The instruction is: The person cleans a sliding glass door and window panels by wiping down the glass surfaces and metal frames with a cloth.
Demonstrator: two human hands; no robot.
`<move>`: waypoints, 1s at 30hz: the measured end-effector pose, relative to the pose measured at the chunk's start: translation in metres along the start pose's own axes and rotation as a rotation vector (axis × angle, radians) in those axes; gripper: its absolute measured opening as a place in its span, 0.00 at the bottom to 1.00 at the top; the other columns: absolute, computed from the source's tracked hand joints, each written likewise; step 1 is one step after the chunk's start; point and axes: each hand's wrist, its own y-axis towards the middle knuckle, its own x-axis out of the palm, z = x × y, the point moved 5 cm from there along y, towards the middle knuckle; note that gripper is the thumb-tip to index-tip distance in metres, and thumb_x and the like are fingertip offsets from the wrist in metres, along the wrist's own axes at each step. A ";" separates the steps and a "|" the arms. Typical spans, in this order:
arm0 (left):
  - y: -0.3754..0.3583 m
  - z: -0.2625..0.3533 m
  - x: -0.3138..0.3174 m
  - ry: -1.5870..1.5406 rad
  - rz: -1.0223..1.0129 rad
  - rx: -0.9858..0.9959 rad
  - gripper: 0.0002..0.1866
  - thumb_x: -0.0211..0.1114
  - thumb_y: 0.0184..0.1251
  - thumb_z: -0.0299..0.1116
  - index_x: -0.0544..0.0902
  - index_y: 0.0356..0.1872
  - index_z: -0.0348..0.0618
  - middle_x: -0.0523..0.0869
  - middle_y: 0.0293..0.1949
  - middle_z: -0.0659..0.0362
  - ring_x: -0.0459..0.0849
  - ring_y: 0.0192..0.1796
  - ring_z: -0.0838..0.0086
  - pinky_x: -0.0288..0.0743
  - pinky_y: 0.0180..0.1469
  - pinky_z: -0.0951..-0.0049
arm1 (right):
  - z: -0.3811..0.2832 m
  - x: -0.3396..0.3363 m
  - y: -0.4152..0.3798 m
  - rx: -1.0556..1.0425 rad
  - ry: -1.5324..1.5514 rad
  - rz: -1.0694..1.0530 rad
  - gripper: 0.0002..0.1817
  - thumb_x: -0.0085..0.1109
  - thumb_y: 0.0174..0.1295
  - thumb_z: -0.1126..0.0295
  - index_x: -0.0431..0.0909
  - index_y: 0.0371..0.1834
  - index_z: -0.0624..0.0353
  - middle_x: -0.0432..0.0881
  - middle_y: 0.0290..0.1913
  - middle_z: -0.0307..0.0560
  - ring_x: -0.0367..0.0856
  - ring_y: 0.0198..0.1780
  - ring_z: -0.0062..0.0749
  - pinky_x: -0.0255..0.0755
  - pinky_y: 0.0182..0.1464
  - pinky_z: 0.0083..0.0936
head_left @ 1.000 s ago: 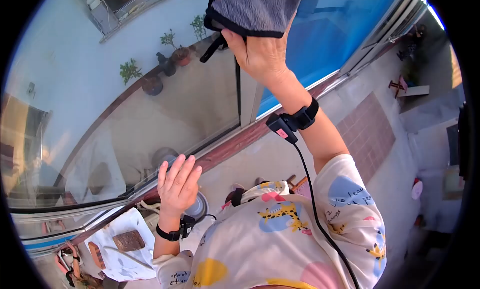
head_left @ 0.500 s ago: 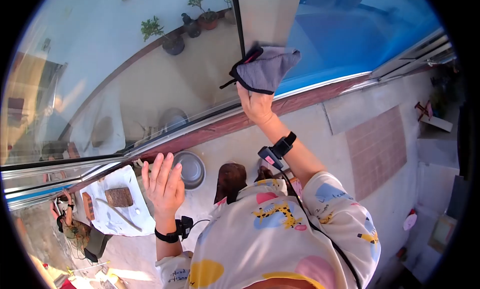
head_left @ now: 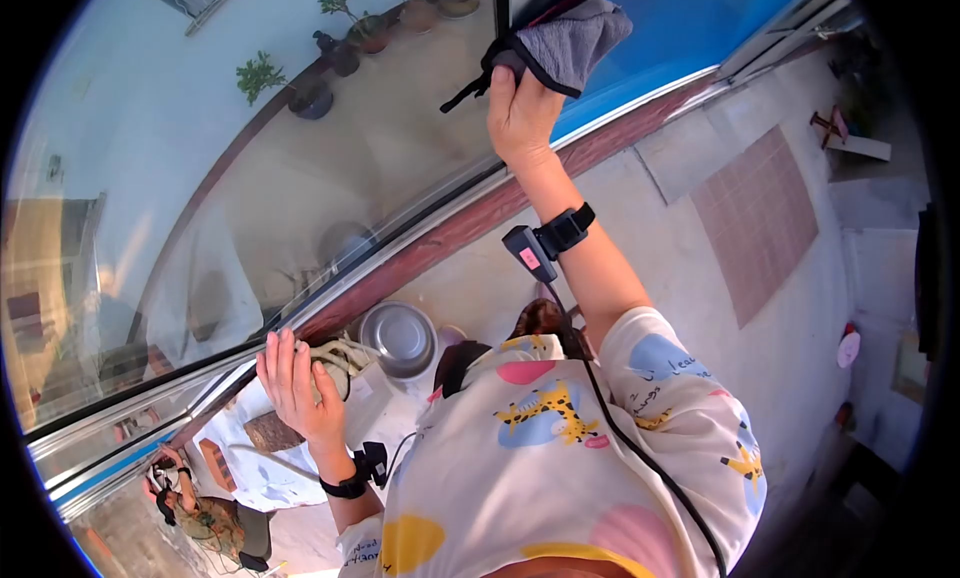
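A grey cloth with black edging (head_left: 582,46) is gripped in my right hand (head_left: 524,123), which reaches far forward with the arm stretched out. The cloth lies over the window's dark vertical frame strip and the blue-looking glass beside it. A black strap end hangs from its left side. My left hand (head_left: 300,390) is held up near the window's lower rail, fingers extended and nothing in it. Both wrists wear black straps with small devices and cables. The large window pane (head_left: 390,168) stretches across the left, showing potted plants.
A metal basin (head_left: 398,340) stands on the floor below the reddish sill (head_left: 440,248). At lower left, a white-covered surface (head_left: 270,490) holds a wooden block and a brick, with a person (head_left: 210,523) beside it. Reddish floor tiles (head_left: 755,223) lie to the right.
My right hand and the cloth have moved farther forward along the window frame. My left hand has shifted slightly left and lower in view. The whole view has also shifted.
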 end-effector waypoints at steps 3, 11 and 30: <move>-0.012 -0.030 -0.015 0.033 -0.050 -0.005 0.15 0.54 0.68 0.23 0.76 0.54 0.37 0.79 0.59 0.46 0.74 0.64 0.49 0.61 0.67 0.44 | 0.018 0.023 -0.070 0.391 0.051 -0.004 0.34 0.41 0.72 0.60 0.47 0.70 0.78 0.52 0.70 0.73 0.51 0.71 0.65 0.41 0.73 0.45; -0.021 -0.052 -0.020 -0.004 -0.126 0.118 0.14 0.54 0.67 0.22 0.76 0.53 0.36 0.78 0.59 0.45 0.73 0.65 0.48 0.60 0.68 0.43 | 0.062 0.077 -0.205 1.292 0.316 0.211 0.38 0.31 0.74 0.50 0.40 0.75 0.70 0.41 0.76 0.68 0.39 0.78 0.56 0.35 0.76 0.41; -0.039 0.013 0.000 -0.088 -0.219 0.013 0.18 0.55 0.64 0.19 0.74 0.57 0.32 0.77 0.60 0.45 0.72 0.65 0.45 0.63 0.66 0.47 | 0.038 0.061 -0.184 1.566 0.734 0.155 0.37 0.41 0.71 0.57 0.38 0.78 0.52 0.43 0.79 0.50 0.44 0.78 0.42 0.42 0.74 0.33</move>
